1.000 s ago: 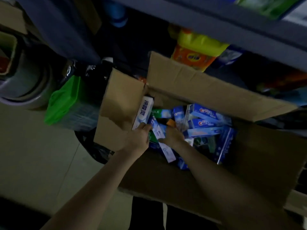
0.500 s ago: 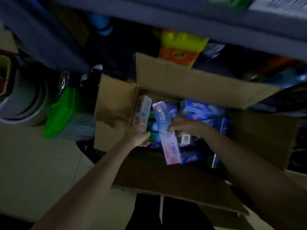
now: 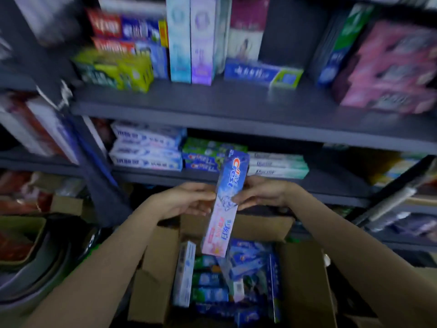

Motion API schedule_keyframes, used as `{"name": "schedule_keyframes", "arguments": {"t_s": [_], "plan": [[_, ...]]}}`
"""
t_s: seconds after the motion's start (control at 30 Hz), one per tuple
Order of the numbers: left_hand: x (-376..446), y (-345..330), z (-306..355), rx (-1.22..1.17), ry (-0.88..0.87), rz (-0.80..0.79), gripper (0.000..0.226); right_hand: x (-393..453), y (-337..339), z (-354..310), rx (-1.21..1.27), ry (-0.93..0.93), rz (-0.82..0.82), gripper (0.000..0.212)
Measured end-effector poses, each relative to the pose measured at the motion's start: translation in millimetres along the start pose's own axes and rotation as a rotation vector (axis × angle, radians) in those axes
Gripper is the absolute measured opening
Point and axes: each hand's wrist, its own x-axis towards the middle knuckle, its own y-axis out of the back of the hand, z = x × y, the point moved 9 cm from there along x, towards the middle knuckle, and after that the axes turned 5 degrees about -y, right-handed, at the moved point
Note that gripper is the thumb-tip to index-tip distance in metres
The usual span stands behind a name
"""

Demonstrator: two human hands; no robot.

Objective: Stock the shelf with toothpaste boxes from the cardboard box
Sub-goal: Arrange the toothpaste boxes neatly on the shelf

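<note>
I see both hands, left hand [image 3: 186, 201] and right hand [image 3: 262, 194], gripping one toothpaste box [image 3: 225, 204] above the cardboard box [image 3: 305, 280], facing the shelf [image 3: 236, 107].

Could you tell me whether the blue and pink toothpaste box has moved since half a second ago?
Yes. The toothpaste box has come up out of the cardboard box, gripped by both hands, left and right.

2 bare forearms come up from the bottom edge, no sleeves in view as far as the picture reaches. The left hand [image 3: 186, 201] and right hand [image 3: 262, 194] wear no gloves, rings, or watch.
</note>
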Motion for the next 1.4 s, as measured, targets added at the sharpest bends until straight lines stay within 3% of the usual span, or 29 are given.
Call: {"name": "schedule_keyframes", "arguments": {"t_s": [0.17, 0.37, 0.5, 0.6, 0.7, 0.9, 1.07, 1.4], "plan": [[-13.9, -21.6, 56.6, 0.234, -0.053, -0.081, 0.022, -44.7, 10.8, -56.2, 0.016, 0.119, 0.111, 0.024], [-15.6, -19.4, 110.4, 0.187, -0.227, -0.013, 0.021, -83.6, 24.7, -100.9, -0.001, 0.257, 0.273, 0.02], [-20.0, -11.7, 147.4, 0.027, -0.357, 0.076, 0.017, -107.0, 30.3, -121.0, -0.056, 0.284, 0.306, 0.03], [-21.1, -4.9, 166.6, -0.178, -0.449, 0.158, 0.011, -116.2, 31.1, -125.9, -0.149, 0.209, 0.32, 0.025], [-20.7, -3.6, 178.2, -0.38, -0.52, 0.167, 0.008, -120.3, 28.5, -129.4, -0.288, 0.14, 0.311, 0.037], [-20.7, 0.3, 183.8, -0.5, -0.51, 0.141, 0.009, -120.3, 31.3, -146.5, -0.203, 0.265, 0.299, 0.035], [-23.7, 16.8, 181.7, -0.516, -0.483, 0.216, 0.024, -125.4, 54.2, -151.9, -0.026, 0.357, 0.36, 0.027], [-22.0, 28.1, 188.4, -0.554, -0.547, 0.297, 0.004, -139.8, 88.9, -159.9, 0.084, 0.445, 0.474, 0.011]]}}
